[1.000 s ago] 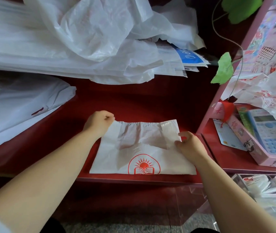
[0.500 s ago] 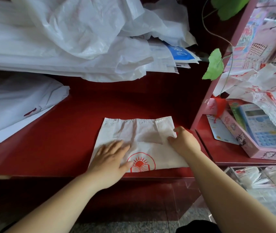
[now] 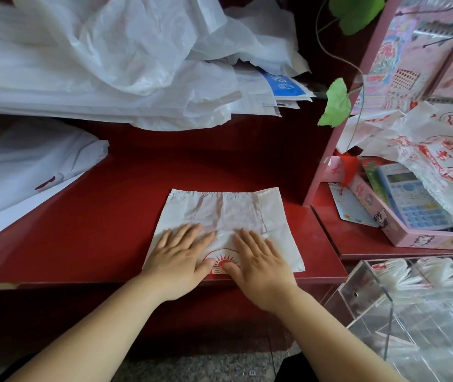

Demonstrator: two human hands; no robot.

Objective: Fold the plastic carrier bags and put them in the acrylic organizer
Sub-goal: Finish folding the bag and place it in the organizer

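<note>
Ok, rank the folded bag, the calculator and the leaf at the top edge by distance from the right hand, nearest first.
1. folded bag: directly under the right hand, which rests flat on it.
2. calculator: off to the right, farther back.
3. top leaf: far back, high on the right.

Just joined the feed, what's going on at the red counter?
A person presses the left hand and right hand flat on a partly folded white plastic carrier bag with a red sun logo, near the front edge of the red counter. The clear acrylic organizer at lower right holds folded bags; this one is not in yet. Loose white bags are heaped behind.
</note>
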